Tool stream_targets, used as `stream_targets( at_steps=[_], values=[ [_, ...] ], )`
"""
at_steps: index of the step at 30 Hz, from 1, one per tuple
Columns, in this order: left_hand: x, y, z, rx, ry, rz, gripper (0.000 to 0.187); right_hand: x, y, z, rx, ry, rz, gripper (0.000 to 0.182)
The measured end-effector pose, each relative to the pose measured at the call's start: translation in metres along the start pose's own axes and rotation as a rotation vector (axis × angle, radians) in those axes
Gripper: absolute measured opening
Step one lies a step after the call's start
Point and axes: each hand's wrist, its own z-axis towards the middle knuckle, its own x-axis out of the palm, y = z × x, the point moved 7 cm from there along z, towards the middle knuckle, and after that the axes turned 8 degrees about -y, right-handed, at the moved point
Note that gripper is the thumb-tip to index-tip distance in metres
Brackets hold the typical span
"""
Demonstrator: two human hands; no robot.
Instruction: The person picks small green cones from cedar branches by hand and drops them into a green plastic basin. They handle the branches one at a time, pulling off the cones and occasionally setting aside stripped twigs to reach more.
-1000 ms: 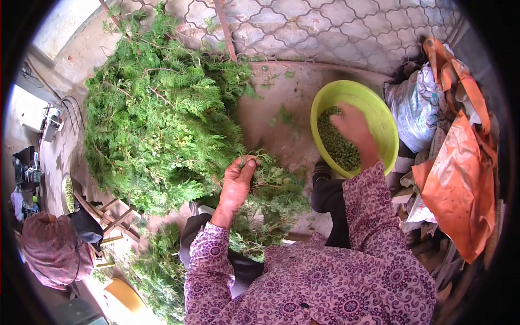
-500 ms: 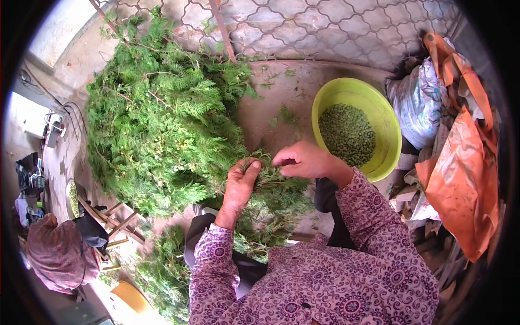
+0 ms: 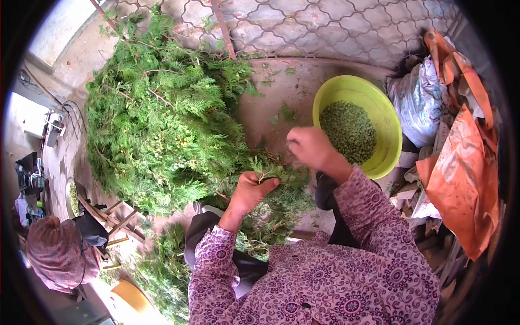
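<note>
My left hand (image 3: 251, 193) pinches a small green sprig of evergreen (image 3: 264, 167) between thumb and fingers, over cut branches between my knees. To its right, my right hand (image 3: 314, 147) is raised with its fingers curled inward, slightly blurred. Whatever those fingers hold, if anything, is hidden. Just beyond that hand stands a yellow-green plastic basin (image 3: 394, 142), with a heap of small round green cones or berries (image 3: 348, 131) in its bottom. A large pile of leafy evergreen branches (image 3: 162, 124) lies ahead and to the left.
A wire mesh fence (image 3: 325, 30) runs along the far side. On the right are a stuffed white sack (image 3: 414, 100) and an orange bag (image 3: 460, 184). Another person (image 3: 57, 252) sits at lower left, near a wooden frame (image 3: 122, 222) and a yellow-orange tub (image 3: 130, 297).
My right hand has moved away from the left, up and toward the basin, its fingers curling in. My left hand has shifted slightly right and down, still pinching the sprig.
</note>
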Motion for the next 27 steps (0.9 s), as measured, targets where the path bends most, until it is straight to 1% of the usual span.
stream_targets(
  at_steps=[1,2,4,5,6,8,9,10,12,13,14,16,17,19,20,22,23,24,25,26,27],
  values=[
    [-0.001,-0.003,0.0,0.002,0.001,-0.002,0.005,-0.011,-0.011,0.004,0.164,-0.015,0.279,0.012],
    [-0.002,-0.007,-0.002,-0.023,0.001,-0.053,0.007,-0.016,-0.009,0.005,0.161,-0.01,0.276,0.012],
    [-0.004,-0.01,-0.005,-0.052,0.005,-0.099,0.008,0.004,-0.015,-0.008,0.56,0.276,0.947,0.018],
    [-0.006,-0.012,-0.006,-0.05,0.003,-0.078,0.011,0.015,-0.015,-0.011,0.514,0.38,0.94,0.024],
    [-0.006,-0.015,-0.007,-0.048,-0.001,-0.058,0.013,0.014,-0.012,-0.01,0.515,0.378,0.941,0.024],
    [-0.001,-0.026,-0.012,-0.051,0.013,-0.088,0.014,0.021,0.003,-0.012,0.512,0.539,0.937,0.029],
    [-0.002,-0.028,-0.011,-0.039,0.018,-0.049,0.018,0.023,0.007,-0.012,0.475,0.556,0.908,0.032],
    [-0.003,-0.029,-0.011,-0.029,0.022,-0.011,0.021,0.025,0.009,-0.012,0.473,0.554,0.908,0.032],
    [-0.003,-0.026,-0.009,-0.034,0.057,0.009,0.022,0.033,0.022,-0.019,0.363,0.728,0.89,0.031],
    [0.0,-0.028,-0.01,-0.026,0.085,-0.004,0.019,0.038,0.025,-0.018,0.343,0.709,0.92,0.027],
    [0.003,-0.029,-0.011,-0.019,0.111,-0.017,0.017,0.039,0.026,-0.019,0.346,0.711,0.923,0.027],
    [0.0,-0.024,-0.009,-0.032,0.089,0.032,0.018,0.035,0.027,-0.014,0.241,0.614,0.84,0.022],
    [-0.003,-0.021,-0.008,-0.042,0.066,0.081,0.02,0.038,0.026,-0.016,0.24,0.613,0.84,0.022],
    [-0.003,-0.018,-0.005,-0.019,0.064,0.042,0.018,0.032,0.02,-0.009,0.13,0.355,0.66,0.016],
    [-0.004,-0.019,-0.005,0.004,0.064,0.004,0.017,0.033,0.021,-0.011,0.129,0.357,0.661,0.016],
    [-0.001,-0.028,-0.012,0.018,0.079,0.036,0.017,0.029,0.016,-0.009,0.295,0.274,0.781,0.011],
    [0.001,-0.032,-0.014,0.033,0.096,0.069,0.017,0.028,0.008,-0.006,0.294,0.272,0.779,0.011],
    [0.002,-0.031,-0.015,0.034,0.099,0.07,0.017,0.029,-0.014,-0.002,0.481,0.229,1.088,0.01],
    [0.002,-0.032,-0.016,0.083,0.111,0.095,0.017,0.029,-0.025,-0.001,0.667,0.18,1.393,0.01],
    [0.002,-0.032,-0.017,0.132,0.117,0.119,0.018,0.025,-0.025,-0.001,0.665,0.185,1.389,0.01],
    [-0.005,-0.023,-0.014,0.068,0.06,0.055,0.018,0.015,-0.02,0.0,0.687,0.14,1.458,0.009]
  ],
)
